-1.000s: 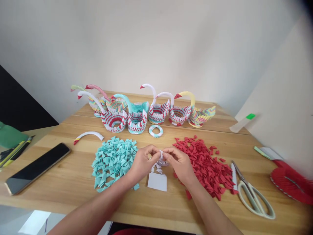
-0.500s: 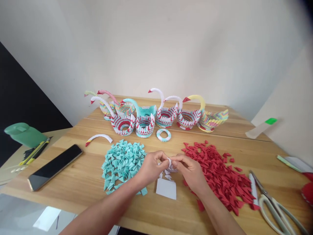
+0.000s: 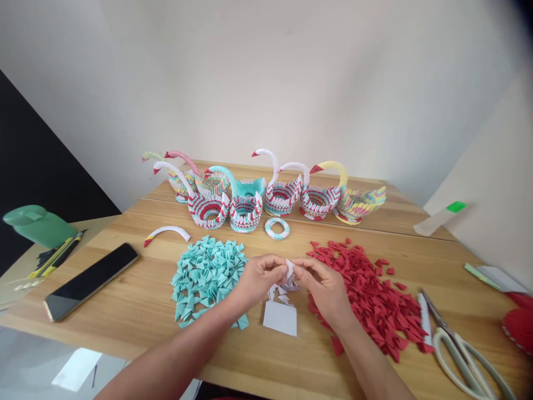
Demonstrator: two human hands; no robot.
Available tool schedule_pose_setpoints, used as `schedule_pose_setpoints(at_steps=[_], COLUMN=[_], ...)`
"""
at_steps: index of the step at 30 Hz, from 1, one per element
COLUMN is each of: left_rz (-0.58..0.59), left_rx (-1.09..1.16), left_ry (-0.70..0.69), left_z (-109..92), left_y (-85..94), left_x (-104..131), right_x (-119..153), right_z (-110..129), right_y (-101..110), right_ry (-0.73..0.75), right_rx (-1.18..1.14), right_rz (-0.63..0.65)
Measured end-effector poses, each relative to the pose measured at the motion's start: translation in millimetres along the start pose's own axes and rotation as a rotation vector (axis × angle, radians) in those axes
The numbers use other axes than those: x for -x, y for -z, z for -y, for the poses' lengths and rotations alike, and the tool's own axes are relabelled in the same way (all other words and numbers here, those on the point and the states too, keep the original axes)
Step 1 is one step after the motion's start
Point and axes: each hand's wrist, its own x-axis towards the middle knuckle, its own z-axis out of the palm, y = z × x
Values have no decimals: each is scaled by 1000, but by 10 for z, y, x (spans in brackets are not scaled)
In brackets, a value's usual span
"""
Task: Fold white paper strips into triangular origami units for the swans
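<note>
Between my two hands is a small white folded paper piece (image 3: 290, 269), pinched by the fingertips of both. My left hand (image 3: 261, 278) is closed on its left side, and my right hand (image 3: 323, 283) grips the right side. Below them lie several loose white paper pieces (image 3: 285, 291) and a stack of white paper slips (image 3: 280, 318). A heap of turquoise folded paper triangles (image 3: 208, 278) spreads beside my left hand. Red folded triangles (image 3: 370, 294) are piled by my right hand and partly behind it.
Several paper swans (image 3: 245, 211) stand along the back. In front are a turquoise-and-white paper ring (image 3: 277, 228) and a loose white swan neck (image 3: 167, 231). A phone (image 3: 91, 281) lies left, scissors (image 3: 458, 344) right, and a green-capped bottle (image 3: 439, 220) farther back.
The white paper piece now shows more upright between my fingertips, and my right hand's fingers have shifted on it. The whole view has moved slightly.
</note>
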Motion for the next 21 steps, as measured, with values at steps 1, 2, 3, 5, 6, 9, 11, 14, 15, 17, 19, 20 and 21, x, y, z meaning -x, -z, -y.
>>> schedule_pose_setpoints(at_steps=[1,2,3,5,6,9,11,14,15,17,19,20,21], left_rz=[-9,-16,-21,-38,-52,-100,-115,-65,-31,37,71,76,75], left_rx=[-7,-16,-29,-90,-141,-312,-359,-222,-128,56,166,190,200], left_ry=[5,11,15,4,-15,-102,-135,-72,-25,78,143,155,155], left_z=[7,13,17,10,-2,-55,-78,-67,-54,-27,-9,-4,0], left_y=[2,3,5,5,3,-11,-21,-22,-18,-6,8,15,21], left_x=[-2,-4,-4,2,9,40,55,50,42,25,11,6,3], right_x=[0,1,2,3,4,4,6,9,9,9,7,6,6], right_z=[0,-4,-11,-34,-47,-65,-51,-14,-6,-1,-5,-9,-14], right_y=[1,1,-1,-8,-12,-18,-15,-16,-20,-29,-37,-39,-39], right_ry=[3,7,12,24,32,40,24,0,-2,-4,2,8,16], right_rx=[2,2,2,1,-1,3,12,4,-6,-21,-29,-32,-36], right_rz=[-5,-4,2,16,22,35,37,8,-1,-1,11,17,24])
